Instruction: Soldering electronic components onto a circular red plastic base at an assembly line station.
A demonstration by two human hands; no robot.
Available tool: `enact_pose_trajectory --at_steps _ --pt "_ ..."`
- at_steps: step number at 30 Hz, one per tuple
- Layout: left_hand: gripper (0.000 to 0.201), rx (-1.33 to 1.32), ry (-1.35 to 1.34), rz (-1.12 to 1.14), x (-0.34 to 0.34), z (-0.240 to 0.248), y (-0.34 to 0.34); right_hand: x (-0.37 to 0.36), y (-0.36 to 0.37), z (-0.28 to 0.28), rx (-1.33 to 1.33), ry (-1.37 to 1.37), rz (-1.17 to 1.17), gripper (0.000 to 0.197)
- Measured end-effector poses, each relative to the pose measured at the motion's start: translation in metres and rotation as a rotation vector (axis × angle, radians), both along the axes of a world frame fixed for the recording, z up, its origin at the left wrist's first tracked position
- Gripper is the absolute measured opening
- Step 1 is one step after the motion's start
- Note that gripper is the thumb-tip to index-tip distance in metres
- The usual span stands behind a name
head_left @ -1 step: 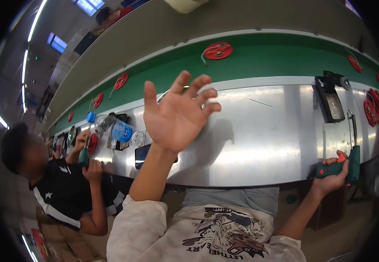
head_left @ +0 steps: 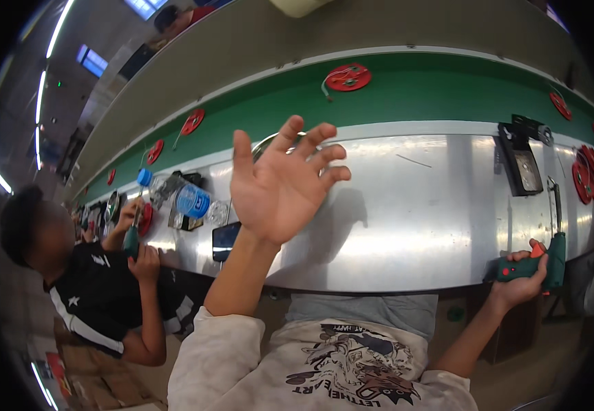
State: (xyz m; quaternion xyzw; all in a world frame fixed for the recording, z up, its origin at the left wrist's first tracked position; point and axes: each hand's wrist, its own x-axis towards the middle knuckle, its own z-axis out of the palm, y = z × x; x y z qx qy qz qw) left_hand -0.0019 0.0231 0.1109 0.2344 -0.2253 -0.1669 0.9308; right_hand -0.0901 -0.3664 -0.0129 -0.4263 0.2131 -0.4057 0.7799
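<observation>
My left hand [head_left: 275, 188] is raised above the metal bench, palm up, with its fingers spread and nothing in it. A thin, curved shiny rim [head_left: 264, 145] shows partly behind its fingers. At the bench's right front edge, my right hand [head_left: 519, 284] wraps round a green pistol-shaped power tool [head_left: 555, 264] with an orange trigger and a long metal shaft pointing away from me. The tool's exact kind I cannot make out. Beyond it lies a black rectangular housing [head_left: 520, 168] with a pale inside. To its right are several stacked red discs [head_left: 586, 175].
A clear plastic bottle [head_left: 193, 201] with a blue label lies left of my left hand, near a dark phone [head_left: 224, 241]. A red disc with wires [head_left: 349, 77] rests on the green strip [head_left: 434, 85] behind. A co-worker [head_left: 98, 294] at left holds a similar green tool [head_left: 131, 243].
The whole view has shifted very slightly. My left hand stays raised and spread, and my right hand keeps its grip on the green tool.
</observation>
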Motion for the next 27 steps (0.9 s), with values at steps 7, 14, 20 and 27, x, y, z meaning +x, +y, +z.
enact_pose_trajectory --at_steps 7,14,20,27 --pt "0.068 -0.037 0.120 0.120 -0.021 -0.023 0.020 0.002 0.005 0.008 -0.067 0.080 -0.054 0.041" --pt "0.042 0.594 -0.088 0.406 -0.006 -0.024 0.020 0.003 0.010 0.011 -0.052 0.096 -0.095 0.041" --pt "0.039 1.489 -0.650 0.727 0.112 0.001 0.000 0.003 0.013 0.010 -0.093 0.069 -0.089 0.038" --pt "0.050 2.120 -0.667 0.695 0.340 -0.036 -0.040 0.003 0.014 0.013 -0.144 0.033 -0.069 0.036"
